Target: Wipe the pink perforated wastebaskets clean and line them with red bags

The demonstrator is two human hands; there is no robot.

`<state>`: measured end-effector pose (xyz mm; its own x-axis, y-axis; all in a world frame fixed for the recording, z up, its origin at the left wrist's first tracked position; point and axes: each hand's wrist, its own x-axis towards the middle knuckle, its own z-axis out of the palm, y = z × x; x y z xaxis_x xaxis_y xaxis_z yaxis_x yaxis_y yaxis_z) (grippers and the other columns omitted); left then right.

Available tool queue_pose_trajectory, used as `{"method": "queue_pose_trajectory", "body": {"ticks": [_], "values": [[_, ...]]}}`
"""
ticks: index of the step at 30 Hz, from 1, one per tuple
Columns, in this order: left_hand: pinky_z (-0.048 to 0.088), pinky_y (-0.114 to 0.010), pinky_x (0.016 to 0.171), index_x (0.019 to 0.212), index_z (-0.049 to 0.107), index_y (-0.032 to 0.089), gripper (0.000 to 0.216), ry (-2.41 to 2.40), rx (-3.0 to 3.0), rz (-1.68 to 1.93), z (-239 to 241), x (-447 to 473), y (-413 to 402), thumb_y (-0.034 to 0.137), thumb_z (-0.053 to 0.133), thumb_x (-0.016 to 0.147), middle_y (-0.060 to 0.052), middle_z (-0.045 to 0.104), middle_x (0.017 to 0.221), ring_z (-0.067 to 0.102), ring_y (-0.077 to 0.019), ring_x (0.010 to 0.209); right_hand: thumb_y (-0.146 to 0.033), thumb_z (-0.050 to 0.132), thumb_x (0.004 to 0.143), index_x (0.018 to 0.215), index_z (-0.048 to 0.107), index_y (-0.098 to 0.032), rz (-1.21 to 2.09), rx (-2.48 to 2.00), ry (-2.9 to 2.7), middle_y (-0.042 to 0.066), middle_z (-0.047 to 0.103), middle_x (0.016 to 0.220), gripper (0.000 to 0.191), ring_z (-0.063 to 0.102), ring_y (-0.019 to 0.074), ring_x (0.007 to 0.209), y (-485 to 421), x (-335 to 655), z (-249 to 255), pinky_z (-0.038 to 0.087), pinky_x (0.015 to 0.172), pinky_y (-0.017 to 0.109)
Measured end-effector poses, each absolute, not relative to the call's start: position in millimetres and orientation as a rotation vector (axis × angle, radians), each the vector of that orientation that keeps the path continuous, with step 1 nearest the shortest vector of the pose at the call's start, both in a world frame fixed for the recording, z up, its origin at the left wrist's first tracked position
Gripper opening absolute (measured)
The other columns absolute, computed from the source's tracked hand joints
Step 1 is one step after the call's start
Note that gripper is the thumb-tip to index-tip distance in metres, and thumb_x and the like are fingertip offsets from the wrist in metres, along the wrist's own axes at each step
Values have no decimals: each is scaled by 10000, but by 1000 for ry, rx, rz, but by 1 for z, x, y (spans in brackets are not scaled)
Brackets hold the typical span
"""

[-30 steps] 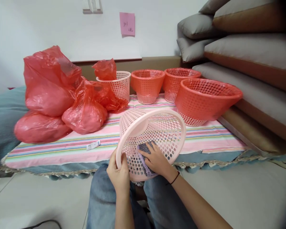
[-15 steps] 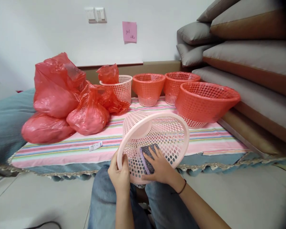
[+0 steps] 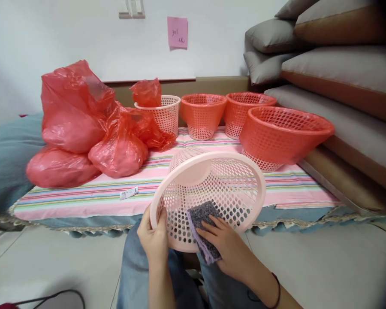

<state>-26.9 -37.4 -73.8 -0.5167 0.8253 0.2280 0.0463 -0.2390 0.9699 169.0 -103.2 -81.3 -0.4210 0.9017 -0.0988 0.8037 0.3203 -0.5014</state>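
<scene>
A pale pink plastic basket (image 3: 209, 165) with a holed wall is tilted above my knees, its wide mouth facing me. My left hand (image 3: 154, 236) grips its rim on the left, thumb inside and fingers round the outside. My right hand (image 3: 228, 244) holds a folded grey cloth (image 3: 204, 214) with a lilac edge, pressing it against the inner wall near the lower rim. Part of the cloth hangs over that rim. The fingers of my right hand lie across the cloth; its thumb is hidden.
Behind the basket, red-lined baskets (image 3: 202, 118) and an unlined basket (image 3: 167, 118) stand on a striped cloth (image 3: 112, 206). Several filled red plastic bags (image 3: 73, 111) are heaped at left. A white packet (image 3: 128, 193) lies nearby. Grey-brown cushions (image 3: 337, 73) are stacked at right.
My right hand has drawn the cloth down and toward me, from inside the basket to its lower rim. The basket's mouth has come slightly closer, with my left hand still on the rim.
</scene>
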Motion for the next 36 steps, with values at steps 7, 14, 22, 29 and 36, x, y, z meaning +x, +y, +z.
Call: {"method": "queue_pose_trajectory", "body": {"ticks": [7, 14, 22, 29, 36], "values": [[512, -415, 1055, 1064, 774, 189, 367, 1390, 1074, 1799, -75, -26, -37, 373, 810, 749, -83, 782, 1064, 716, -269, 1081, -182, 587, 840, 1376, 635, -221, 1037, -1377, -1793, 103, 669, 1368, 540, 627, 308, 1254, -94, 194, -50, 477, 1095, 523], [553, -395, 981, 1093, 751, 185, 357, 1319, 1119, 1760, -73, 5, -45, 378, 763, 792, -93, 771, 1087, 723, -265, 1044, -132, 510, 881, 1426, 569, -162, 490, -1498, -1677, 125, 630, 1414, 549, 584, 279, 1293, -1, 182, -49, 425, 1136, 463], [561, -354, 901, 843, 698, 194, 182, 1338, 1390, 1643, -48, -1, -49, 376, 697, 846, -70, 744, 1011, 711, -247, 987, -269, 644, 834, 1457, 534, -106, 399, -1705, -2272, 168, 551, 1490, 653, 458, 364, 1379, 46, 173, -124, 293, 1191, 513], [519, -368, 1028, 1203, 631, 203, 372, 1384, 1434, 1771, -51, 4, -42, 305, 707, 853, -114, 686, 1277, 656, -258, 1200, -300, 587, 921, 1422, 600, -203, 476, -1710, -2209, 128, 567, 1486, 511, 482, 321, 1389, 50, 170, -126, 296, 1202, 496], [514, -328, 1050, 1379, 608, 228, 474, 1484, 1438, 1778, -62, 6, -44, 227, 609, 905, -82, 683, 1346, 653, -236, 1232, -273, 597, 924, 1397, 625, -232, 737, -1558, -2100, 90, 541, 1510, 476, 425, 343, 1451, 8, 180, -107, 324, 1211, 542]]}}
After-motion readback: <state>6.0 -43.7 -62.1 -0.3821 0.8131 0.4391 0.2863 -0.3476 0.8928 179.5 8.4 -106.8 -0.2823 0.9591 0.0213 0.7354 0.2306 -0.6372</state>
